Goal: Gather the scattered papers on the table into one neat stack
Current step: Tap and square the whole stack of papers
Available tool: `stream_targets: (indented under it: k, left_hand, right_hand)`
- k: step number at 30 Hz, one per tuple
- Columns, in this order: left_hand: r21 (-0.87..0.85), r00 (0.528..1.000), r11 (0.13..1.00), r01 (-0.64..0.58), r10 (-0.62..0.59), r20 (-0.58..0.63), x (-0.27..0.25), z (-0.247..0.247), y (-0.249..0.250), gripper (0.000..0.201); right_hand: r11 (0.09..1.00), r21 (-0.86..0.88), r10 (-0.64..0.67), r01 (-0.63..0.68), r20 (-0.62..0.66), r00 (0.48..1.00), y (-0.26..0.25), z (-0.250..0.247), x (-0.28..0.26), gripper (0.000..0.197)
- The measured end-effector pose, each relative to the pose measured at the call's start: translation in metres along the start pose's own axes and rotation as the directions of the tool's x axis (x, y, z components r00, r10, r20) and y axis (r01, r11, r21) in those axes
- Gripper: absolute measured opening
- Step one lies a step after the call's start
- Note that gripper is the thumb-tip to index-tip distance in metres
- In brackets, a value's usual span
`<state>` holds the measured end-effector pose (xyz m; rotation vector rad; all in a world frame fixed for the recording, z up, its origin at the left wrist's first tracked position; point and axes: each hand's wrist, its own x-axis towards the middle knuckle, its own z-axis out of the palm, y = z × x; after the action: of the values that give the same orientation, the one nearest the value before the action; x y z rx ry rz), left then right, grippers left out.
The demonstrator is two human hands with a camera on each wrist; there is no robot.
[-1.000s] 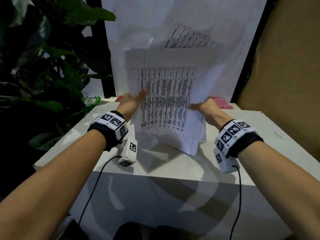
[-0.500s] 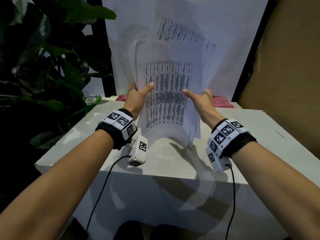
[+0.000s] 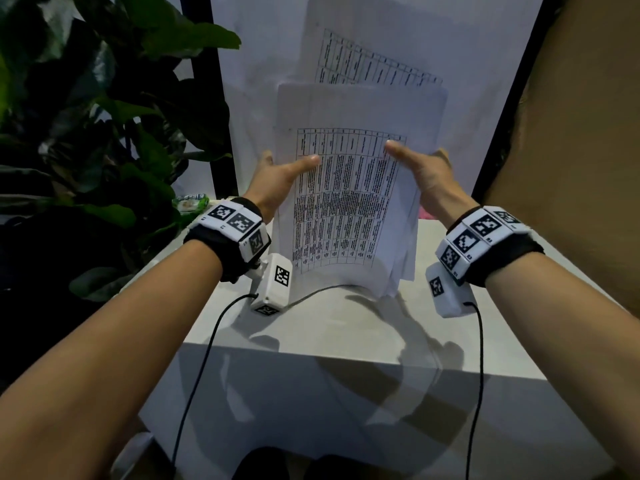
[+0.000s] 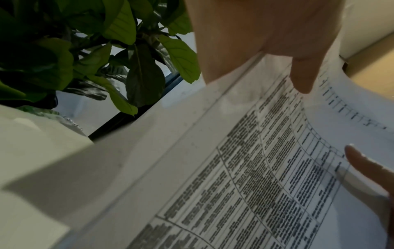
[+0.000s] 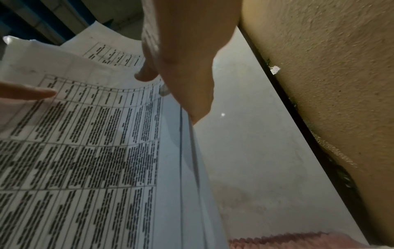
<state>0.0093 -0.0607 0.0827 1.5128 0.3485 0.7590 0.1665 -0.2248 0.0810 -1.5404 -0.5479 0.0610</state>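
two hands hold the papers (image 3: pixel 349 202) upright between them. our left hand (image 3: pixel 273 181) grips the sheaf's left edge, thumb lying across the printed front and fingers tucked behind. our right hand (image 3: pixel 424 171) mirrors it on the right edge, thumb on the front sheet near the top of the printed grid. the sheets rise above both hands, and a rear sheet pokes out skewed above the front one. below our wrists the lower edges fan unevenly and seem to meet the white table (image 3: pixel 346 323), though we cannot be sure they touch. a leafy plant (image 3: pixel 114 109) stands beyond our left hand.
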Motion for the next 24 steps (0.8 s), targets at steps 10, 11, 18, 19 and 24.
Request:
stream_targets:
  k: [10, 11, 18, 19, 24]
  left_hand:
    - [-0.092, 0.999, 0.995, -0.046, 0.044, -0.032, 0.003, -0.007, 0.005, 0.113]
    - [-0.094, 0.998, 0.994, -0.055, 0.057, 0.013, 0.006, -0.008, 0.003, 0.127]
    - [-0.019, 0.993, 0.999, -0.026, 0.028, 0.113, 0.025, -0.014, -0.012, 0.114]
    - [0.02, 0.993, 0.999, -0.044, 0.041, 0.111, 0.027, -0.014, -0.015, 0.104]
    - [0.107, 0.995, 0.993, -0.051, 0.041, 0.096, 0.06, -0.028, -0.051, 0.102]
  right_hand:
    - [0.999, 0.007, -0.033, 0.033, 0.047, 0.998, -0.04, 0.003, -0.026, 0.062]
    - [1.0, -0.003, -0.031, 0.031, 0.084, 0.996, -0.039, 0.003, -0.03, 0.056]
    - [0.999, 0.043, -0.008, 0.003, 0.132, 0.991, -0.028, 0.002, -0.031, 0.072]
    - [0.999, 0.032, -0.024, 0.02, 0.132, 0.991, -0.031, 0.002, -0.031, 0.064]
    - [0.982, 0.024, -0.183, 0.186, -0.077, 0.98, -0.06, -0.012, -0.009, 0.056]
